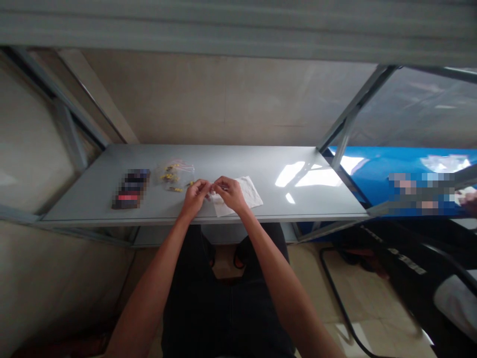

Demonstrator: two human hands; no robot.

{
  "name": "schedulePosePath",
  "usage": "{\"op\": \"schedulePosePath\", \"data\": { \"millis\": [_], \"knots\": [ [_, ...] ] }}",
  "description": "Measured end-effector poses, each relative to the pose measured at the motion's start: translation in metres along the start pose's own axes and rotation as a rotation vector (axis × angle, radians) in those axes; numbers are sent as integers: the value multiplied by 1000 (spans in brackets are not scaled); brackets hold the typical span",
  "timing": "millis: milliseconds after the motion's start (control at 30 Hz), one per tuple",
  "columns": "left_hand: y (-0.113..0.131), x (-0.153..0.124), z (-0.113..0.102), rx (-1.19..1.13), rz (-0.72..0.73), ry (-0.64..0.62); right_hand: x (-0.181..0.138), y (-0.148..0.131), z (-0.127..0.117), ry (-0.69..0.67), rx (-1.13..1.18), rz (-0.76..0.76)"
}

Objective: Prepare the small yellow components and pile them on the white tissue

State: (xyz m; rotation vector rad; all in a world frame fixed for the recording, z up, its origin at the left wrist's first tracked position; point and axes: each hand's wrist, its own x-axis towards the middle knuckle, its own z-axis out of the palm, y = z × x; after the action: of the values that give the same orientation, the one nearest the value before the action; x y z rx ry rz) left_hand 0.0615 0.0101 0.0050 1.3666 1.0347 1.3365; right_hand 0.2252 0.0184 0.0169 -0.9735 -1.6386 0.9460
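My left hand (196, 195) and my right hand (229, 192) meet above the shelf, fingertips pinched close together. Whatever lies between the fingers is too small and hidden to name. Under and beside my right hand is a white cloth (250, 193), spread on the grey shelf top (238, 156). Left of my hands, a clear plastic bag (186, 171) contains several small yellow and dark pieces (169, 175). One similar piece (176, 189) shows at the bag's near edge, and another yellow bit (191, 184) is close to my left fingers.
A blurred-out dark and red object (130, 190) lies at the shelf's left. Metal posts (357, 107) frame both sides, and a beam (238, 30) crosses overhead. To the right, a person sits by a blue table (376, 174); their hand (470, 201) shows at the edge.
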Motion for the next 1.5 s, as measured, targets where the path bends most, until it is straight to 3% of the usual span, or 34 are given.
{"op": "schedulePosePath", "data": {
  "millis": [267,467,733,1000,1300,1500],
  "knots": [
    [-3,1,0,-79,18,132,0,-4,5,96,-34,72],
    [3,-1,2,-40,30,30,-2,-4,4,100,-59,14],
    [-1,-2,1,36,47,111,-12,1,4,150,7,87],
    [4,-2,3,53,2,10,-12,-6,0,111,45,45],
    [6,-4,-1,101,11,23,-14,9,4,74,2,-1],
    [2,-4,-2,129,32,-12,-17,14,1,145,-55,17]
  ]
}}
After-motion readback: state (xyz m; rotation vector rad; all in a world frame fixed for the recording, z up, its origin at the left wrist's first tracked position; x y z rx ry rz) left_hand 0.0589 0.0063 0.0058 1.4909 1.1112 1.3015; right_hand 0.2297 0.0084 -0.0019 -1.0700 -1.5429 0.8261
